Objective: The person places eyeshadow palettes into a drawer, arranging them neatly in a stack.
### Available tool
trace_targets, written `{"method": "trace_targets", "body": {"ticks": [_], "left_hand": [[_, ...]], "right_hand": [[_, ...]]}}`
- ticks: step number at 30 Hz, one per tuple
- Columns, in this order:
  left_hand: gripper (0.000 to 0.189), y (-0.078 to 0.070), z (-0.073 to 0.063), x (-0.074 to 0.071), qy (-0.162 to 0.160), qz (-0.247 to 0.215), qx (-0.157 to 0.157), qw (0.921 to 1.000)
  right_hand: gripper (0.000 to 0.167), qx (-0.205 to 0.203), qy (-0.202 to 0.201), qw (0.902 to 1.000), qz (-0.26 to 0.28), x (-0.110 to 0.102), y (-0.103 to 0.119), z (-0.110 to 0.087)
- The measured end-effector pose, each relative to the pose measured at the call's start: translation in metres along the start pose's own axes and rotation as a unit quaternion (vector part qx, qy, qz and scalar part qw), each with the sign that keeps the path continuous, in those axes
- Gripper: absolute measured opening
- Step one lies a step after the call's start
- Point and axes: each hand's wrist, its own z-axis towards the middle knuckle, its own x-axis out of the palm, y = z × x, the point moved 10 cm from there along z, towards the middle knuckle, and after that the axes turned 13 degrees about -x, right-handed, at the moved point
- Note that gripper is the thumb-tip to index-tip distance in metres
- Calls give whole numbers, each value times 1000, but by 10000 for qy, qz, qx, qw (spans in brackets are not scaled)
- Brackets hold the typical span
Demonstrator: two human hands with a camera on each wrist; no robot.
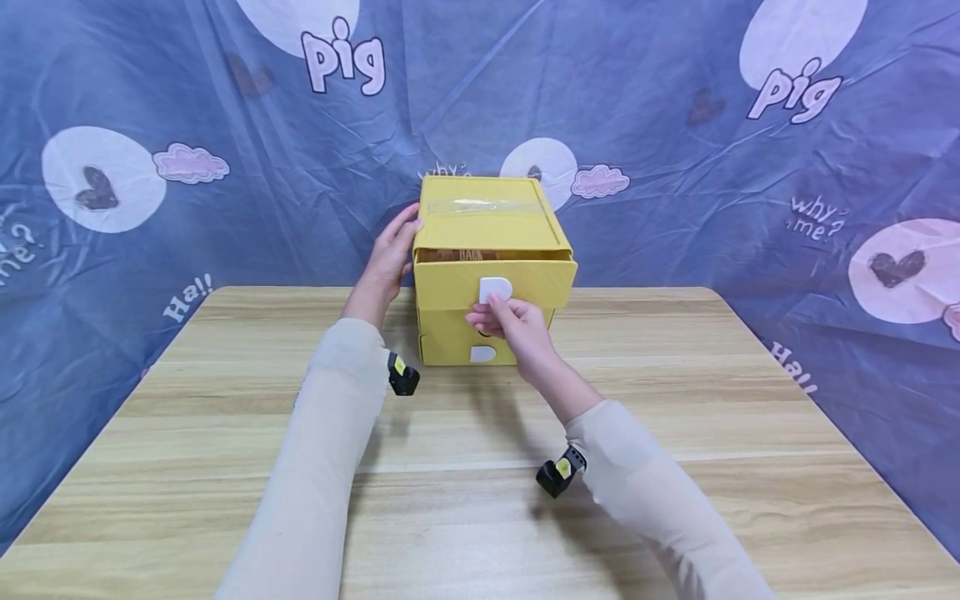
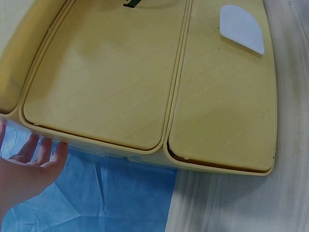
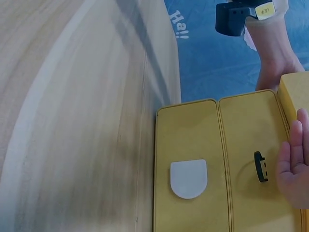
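Note:
A yellow drawer box (image 1: 487, 212) stands at the back of the table, with clear tape across its top. Its top drawer (image 1: 450, 287) sticks out a little, and brown printed material (image 1: 468, 255) shows through the gap. My right hand (image 1: 521, 329) pinches the white handle (image 1: 495, 285) of this drawer, thumb in front. Against the box's left side rests my left hand (image 1: 388, 260), its fingers spread along the wall. The middle drawer has a black handle (image 3: 260, 166), and the bottom drawer a white one (image 3: 189, 179); both drawers look closed.
The wooden table (image 1: 225, 467) stretches in front of the box and to both sides. A blue printed cloth (image 1: 652, 200) hangs right behind it. Black wrist cameras (image 1: 403, 377) are strapped at both sleeves.

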Motion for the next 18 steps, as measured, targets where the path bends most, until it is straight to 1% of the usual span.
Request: {"method": "trace_targets", "body": {"ticks": [9, 18], "left_hand": [[45, 0, -1, 0, -36, -2, 5, 10000], [45, -1, -4, 1, -31, -7, 11, 10000]], "right_hand": [[47, 233, -192, 9995, -78, 7, 16, 5], [47, 223, -336, 9992, -66, 10, 23, 8]]}}
